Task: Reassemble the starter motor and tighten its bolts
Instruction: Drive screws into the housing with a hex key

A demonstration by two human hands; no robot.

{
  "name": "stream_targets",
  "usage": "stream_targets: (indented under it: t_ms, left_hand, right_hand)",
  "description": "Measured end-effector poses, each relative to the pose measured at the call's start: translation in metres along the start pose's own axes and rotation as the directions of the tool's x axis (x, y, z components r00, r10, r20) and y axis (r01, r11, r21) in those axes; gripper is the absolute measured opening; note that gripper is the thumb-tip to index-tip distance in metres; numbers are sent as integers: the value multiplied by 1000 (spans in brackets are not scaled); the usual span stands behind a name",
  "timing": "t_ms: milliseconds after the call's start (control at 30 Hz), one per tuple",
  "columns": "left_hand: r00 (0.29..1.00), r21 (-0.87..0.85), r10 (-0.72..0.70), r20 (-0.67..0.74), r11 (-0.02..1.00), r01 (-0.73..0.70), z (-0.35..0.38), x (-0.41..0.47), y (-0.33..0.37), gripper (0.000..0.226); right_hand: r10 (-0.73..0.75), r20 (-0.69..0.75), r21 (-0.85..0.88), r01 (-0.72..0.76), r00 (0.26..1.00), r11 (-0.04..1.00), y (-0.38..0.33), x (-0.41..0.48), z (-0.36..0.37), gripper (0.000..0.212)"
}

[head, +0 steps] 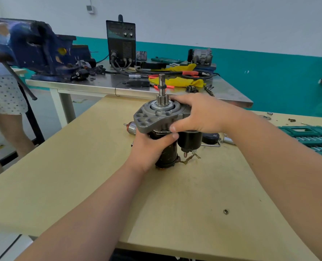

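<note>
— What are the fingers doing?
— On my left hand (pixel 149 147) they curl round the black body of the starter motor (pixel 156 119), thumb across the front. My right hand (pixel 199 115) wraps over the grey end housing (pixel 147 121), thumb pressed on its lower edge.
— And the motor itself?
— Upright on the wooden table (pixel 81 166), pinion shaft (pixel 163 87) pointing up, solenoid (pixel 189 141) just beside the body on the right. A nut (pixel 225 211) lies nearer me, and a green socket set (pixel 314 138) is at the far right.
</note>
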State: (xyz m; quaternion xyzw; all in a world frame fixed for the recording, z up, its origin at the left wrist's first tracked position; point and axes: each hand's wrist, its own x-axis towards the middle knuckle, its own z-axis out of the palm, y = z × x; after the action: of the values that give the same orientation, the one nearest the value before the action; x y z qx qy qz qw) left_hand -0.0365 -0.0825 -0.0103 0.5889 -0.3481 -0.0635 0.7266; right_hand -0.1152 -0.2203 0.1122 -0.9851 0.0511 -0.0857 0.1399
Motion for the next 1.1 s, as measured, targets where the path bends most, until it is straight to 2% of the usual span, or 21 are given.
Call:
stream_targets:
  t_ms: [67,100,133,200,233,267,367,400,433,467,500,567,633,767,900,967,1033,1100]
  left_hand:
    - [998,29,53,-21,998,-52,1,0,3,75]
    - [998,43,59,-16,997,-59,1,0,4,75]
    - [998,54,58,-7,997,-58,1,1,5,69]
    - [999,64,46,-3,997,-45,2,1,6,55]
    - [999,62,42,-11,997,-41,2,1,5,53]
    - [999,56,43,-23,998,-41,3,1,3,51]
    - [997,42,47,-64,998,-45,3,2,0,49]
    - [995,45,49,-84,998,-45,1,3,-1,48]
    - [993,48,46,-106,998,-41,0,3,-1,47]
    - [991,49,39,-128,998,-33,-3,4,-2,47]
    - [988,49,34,-150,998,-27,-6,6,-2,45]
    - [979,69,40,-201,997,-27,-14,11,-3,44]
    - [964,75,42,-261,997,-23,-25,14,-4,48]
    - [932,-27,41,-359,998,-54,-43,14,1,61]
    - [908,-68,116,-403,985,-156,-51,17,17,38]
    - [898,-68,158,-411,977,-203,-52,16,24,40]
    - [899,-68,165,-404,975,-210,-52,15,25,40]
    - [909,-49,142,-392,983,-175,-49,12,23,31]
  right_hand:
    - [-14,29,82,11,999,997,4,-3,-1,83]
    - [-24,44,184,15,999,983,5,-5,-1,76]
    - [-39,55,347,18,998,938,7,-7,1,67]
    - [-36,12,678,18,999,735,10,-9,11,49]
    - [1,-39,775,30,999,631,10,-8,15,41]
    - [63,-111,814,54,992,579,12,-8,18,34]
    - [332,-300,842,85,894,532,35,-14,17,23]
    - [418,-339,815,41,843,578,46,-20,14,16]
    - [462,-369,740,-46,806,671,58,-27,13,13]
    - [458,-374,606,-161,806,779,70,-36,15,15]
    - [427,-340,453,-252,838,855,81,-42,20,17]
    - [369,-185,193,-335,911,922,93,-48,38,15]
    - [352,-82,63,-348,932,935,96,-47,55,17]
    - [351,-84,72,-345,933,936,92,-28,66,23]
    - [316,-119,-7,-319,941,948,86,0,77,22]
    - [320,-112,-72,-329,941,942,83,13,82,22]
    - [335,-52,-168,-339,941,926,80,25,88,25]
    - [344,-13,-235,-337,939,912,77,34,96,18]
